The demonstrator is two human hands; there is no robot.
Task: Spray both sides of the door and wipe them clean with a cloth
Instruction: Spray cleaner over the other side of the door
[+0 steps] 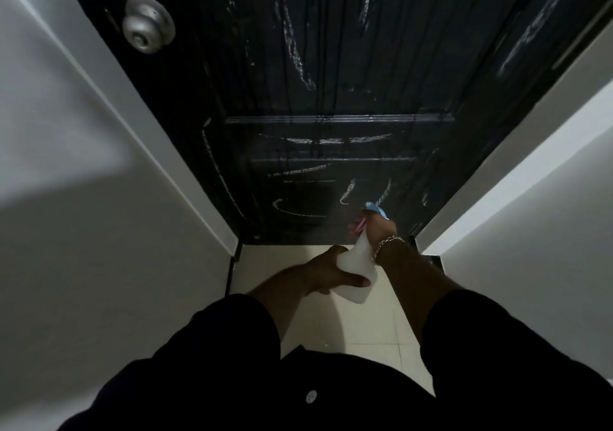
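A black panelled door [331,82] fills the upper middle, shut in its frame and streaked with white foamy trails. A translucent white spray bottle [356,270] with a blue nozzle [376,210] and pink trigger points at the door's lower right panel. My left hand [326,273] holds the bottle's body from below. My right hand [378,228] grips the bottle's neck at the trigger; a chain bracelet sits on that wrist. No cloth is in sight.
A round silver knob [147,24] sits at the door's upper left. White walls [83,182] close in on both sides, forming a narrow passage. Pale floor tiles [365,328] lie below the door. My dark sleeves fill the bottom of the view.
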